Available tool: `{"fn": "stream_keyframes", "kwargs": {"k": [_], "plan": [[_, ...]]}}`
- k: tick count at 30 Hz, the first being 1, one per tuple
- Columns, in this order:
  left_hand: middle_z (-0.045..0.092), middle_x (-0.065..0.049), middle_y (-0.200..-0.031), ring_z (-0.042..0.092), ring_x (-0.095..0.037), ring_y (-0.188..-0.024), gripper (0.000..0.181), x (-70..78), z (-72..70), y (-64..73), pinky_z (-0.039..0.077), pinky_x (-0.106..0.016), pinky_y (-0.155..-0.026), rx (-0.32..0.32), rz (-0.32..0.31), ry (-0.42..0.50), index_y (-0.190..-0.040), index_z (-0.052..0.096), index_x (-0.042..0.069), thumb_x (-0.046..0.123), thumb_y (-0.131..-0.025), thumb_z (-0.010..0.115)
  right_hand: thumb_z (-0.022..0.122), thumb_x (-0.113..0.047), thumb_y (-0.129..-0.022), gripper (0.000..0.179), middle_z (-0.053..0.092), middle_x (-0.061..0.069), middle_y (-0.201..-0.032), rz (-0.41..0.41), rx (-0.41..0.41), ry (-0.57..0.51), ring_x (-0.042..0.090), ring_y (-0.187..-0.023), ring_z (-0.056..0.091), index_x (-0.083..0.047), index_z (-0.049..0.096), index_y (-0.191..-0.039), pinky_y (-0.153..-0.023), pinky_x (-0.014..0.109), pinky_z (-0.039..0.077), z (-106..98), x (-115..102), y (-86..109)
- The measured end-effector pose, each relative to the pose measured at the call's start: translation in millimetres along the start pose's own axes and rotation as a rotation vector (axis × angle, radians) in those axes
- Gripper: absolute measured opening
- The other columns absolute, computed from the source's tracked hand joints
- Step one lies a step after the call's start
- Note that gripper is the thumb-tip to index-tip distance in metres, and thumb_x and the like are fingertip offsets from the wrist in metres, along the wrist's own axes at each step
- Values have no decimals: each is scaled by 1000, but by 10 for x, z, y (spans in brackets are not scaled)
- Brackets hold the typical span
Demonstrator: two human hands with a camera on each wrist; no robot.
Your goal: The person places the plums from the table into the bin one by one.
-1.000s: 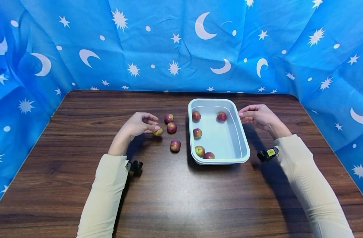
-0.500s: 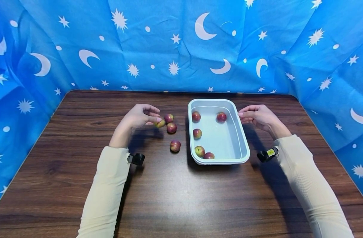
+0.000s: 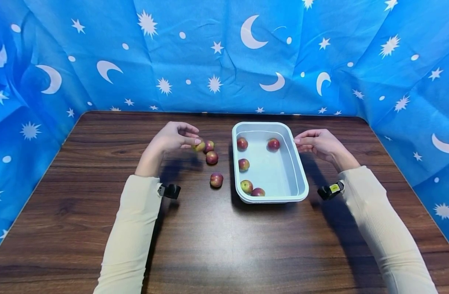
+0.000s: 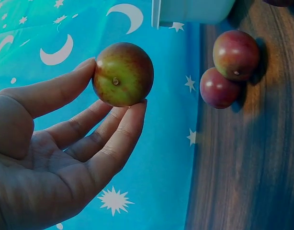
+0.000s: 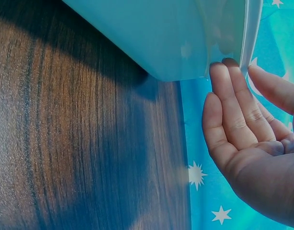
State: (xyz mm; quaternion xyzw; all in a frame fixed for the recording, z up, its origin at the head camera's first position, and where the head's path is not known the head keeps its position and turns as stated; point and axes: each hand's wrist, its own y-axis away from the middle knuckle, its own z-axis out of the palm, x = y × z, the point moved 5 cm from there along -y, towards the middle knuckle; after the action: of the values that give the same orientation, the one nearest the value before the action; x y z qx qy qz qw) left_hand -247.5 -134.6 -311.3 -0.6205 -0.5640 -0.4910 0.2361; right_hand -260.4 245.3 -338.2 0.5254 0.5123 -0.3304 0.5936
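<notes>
My left hand pinches a green-and-red plum between thumb and fingertips. In the head view this plum overlaps the edge of a red plum on the table. Another red plum lies against that one, and a third plum sits nearer the front. To the right stands a white plastic tub with several plums inside, mostly along its left side. My right hand grips the tub's right rim; in the right wrist view its fingertips are at the outer wall under the rim, thumb at the edge.
Everything stands on a dark wood-grain table. Behind it and at both sides hangs a blue cloth printed with white moons and stars. A small black camera is strapped on the left wrist, and another camera on the right.
My left hand has moved toward the back of the table and slightly right, carrying the plum up beside the two touching plums. The right hand and tub stay in place.
</notes>
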Motion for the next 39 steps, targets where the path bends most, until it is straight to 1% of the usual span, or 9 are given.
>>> {"fn": "stream_keyframes", "kwargs": {"k": [3,8,14,17,23,26,29,33,39], "plan": [[58,-18,-110,59,-20,-90,36,31,-5,-6,50,-31,-80,9,3,8,-118,53,-3,10,-87,63,62,-4,-86,7,67,6,-76,-1,-11,-5,16,-69,65,-5,68,-85,-69,30,54,7,-5,5],[58,-17,-107,59,-20,-89,33,76,-17,-23,50,-31,-80,42,9,15,-115,54,-3,9,-86,64,61,-3,-87,8,67,6,-76,-5,-23,-13,16,-68,65,-5,68,-84,-68,29,54,5,-8,5],[57,-16,-107,58,-20,-90,33,141,-41,-35,51,-31,-79,64,11,-1,-115,55,-2,11,-86,64,62,-6,-86,7,67,6,-77,-1,24,39,17,-69,65,-5,69,-86,-74,34,52,-12,-2,-2],[57,-16,-107,58,-22,-91,32,187,-50,-36,51,-31,-80,71,17,-6,-116,55,-1,10,-86,64,62,-7,-87,8,67,6,-78,-1,31,51,18,-70,65,-4,69,-87,-76,35,52,-13,-3,-4],[57,-15,-108,57,-21,-91,31,306,-47,-44,51,-29,-78,64,30,9,-116,55,-1,8,-86,63,62,-7,-86,7,67,6,-78,-10,41,58,19,-70,65,-5,69,-87,-74,34,53,-11,-10,-7],[58,-14,-109,58,-20,-91,31,366,-48,-54,51,-29,-77,66,34,18,-114,56,0,9,-86,64,62,-7,-86,7,67,6,-78,-7,39,53,19,-70,65,-5,69,-87,-74,35,53,-9,-7,-7],[58,-13,-109,57,-20,-92,32,418,-47,-61,50,-30,-79,70,32,25,-114,57,0,11,-85,65,62,-7,-87,7,67,6,-78,-5,35,49,18,-70,65,-5,69,-87,-75,35,52,-6,-3,-8],[57,-13,-108,56,-21,-92,32,470,-41,-68,50,-31,-81,71,38,32,-114,57,1,12,-85,66,61,-6,-87,8,67,6,-77,-8,31,39,18,-69,65,-5,69,-86,-74,35,52,-6,5,-13],[56,-13,-107,56,-21,-92,34,519,-35,-85,50,-31,-80,65,58,36,-115,56,0,11,-85,66,60,-4,-87,9,67,6,-77,-22,7,14,17,-69,65,-5,69,-85,-72,33,53,-1,1,-12]]}}
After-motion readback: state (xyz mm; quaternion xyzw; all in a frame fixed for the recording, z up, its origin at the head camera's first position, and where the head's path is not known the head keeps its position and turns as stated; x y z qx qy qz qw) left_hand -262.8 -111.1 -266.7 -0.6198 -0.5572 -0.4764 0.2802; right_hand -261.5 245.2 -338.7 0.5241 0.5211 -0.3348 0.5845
